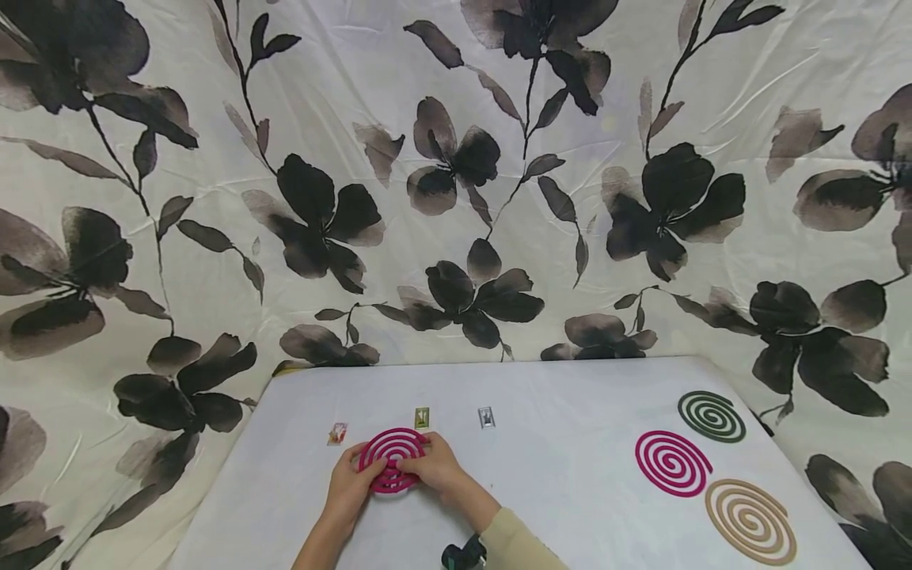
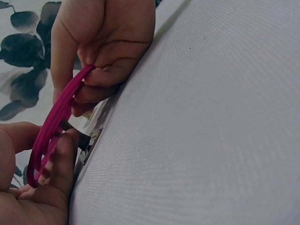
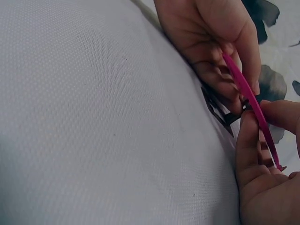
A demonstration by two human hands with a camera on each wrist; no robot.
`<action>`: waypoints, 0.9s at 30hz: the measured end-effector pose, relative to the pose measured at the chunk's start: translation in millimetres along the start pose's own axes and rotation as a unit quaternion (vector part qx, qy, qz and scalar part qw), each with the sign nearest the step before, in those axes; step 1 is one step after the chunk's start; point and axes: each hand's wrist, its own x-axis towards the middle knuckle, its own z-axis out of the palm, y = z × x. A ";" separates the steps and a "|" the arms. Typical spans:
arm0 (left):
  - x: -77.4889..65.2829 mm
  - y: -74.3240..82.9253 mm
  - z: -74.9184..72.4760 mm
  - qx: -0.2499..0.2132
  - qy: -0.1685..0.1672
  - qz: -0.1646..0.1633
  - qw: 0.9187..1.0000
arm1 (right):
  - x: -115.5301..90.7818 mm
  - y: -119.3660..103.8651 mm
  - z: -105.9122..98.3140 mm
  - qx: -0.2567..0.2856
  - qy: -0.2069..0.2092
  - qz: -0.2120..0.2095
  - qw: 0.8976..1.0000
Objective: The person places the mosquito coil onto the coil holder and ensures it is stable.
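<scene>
A bright pink mosquito coil (image 1: 391, 465) is held between both hands, tilted above the white table. My left hand (image 1: 348, 489) pinches its left side, thumb on the near face. From the right, my right hand (image 1: 439, 465) grips it the same way, its thumb near the middle. The coil (image 2: 58, 112) appears nearly edge-on in the left wrist view. A small dark metal stand (image 3: 229, 117) shows beneath the coil's middle, its narrow tab reaching the underside between the fingers. The coil hides this stand in the head view.
Beyond the hands lie three small metal stands: a red-and-silver one (image 1: 337, 434), a gold one (image 1: 422, 417) and a silver one (image 1: 486, 417). At right lie a green coil (image 1: 711, 416), another pink coil (image 1: 672, 464) and a tan coil (image 1: 750, 522). Floral cloth (image 1: 456, 237) hangs behind.
</scene>
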 end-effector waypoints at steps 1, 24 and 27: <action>-0.4 0.2 -0.7 -0.001 0.000 0.001 1.000 | -0.6 -0.6 0.3 0.002 -0.001 0.002 1.000; -25.7 -1.2 -13.7 -0.093 -0.006 -0.044 0.995 | -26.4 -1.2 -16.0 0.058 -0.029 0.034 0.997; -30.9 -1.0 -16.6 -0.092 0.001 -0.054 0.994 | -30.8 -1.0 -21.7 0.052 -0.032 0.030 0.998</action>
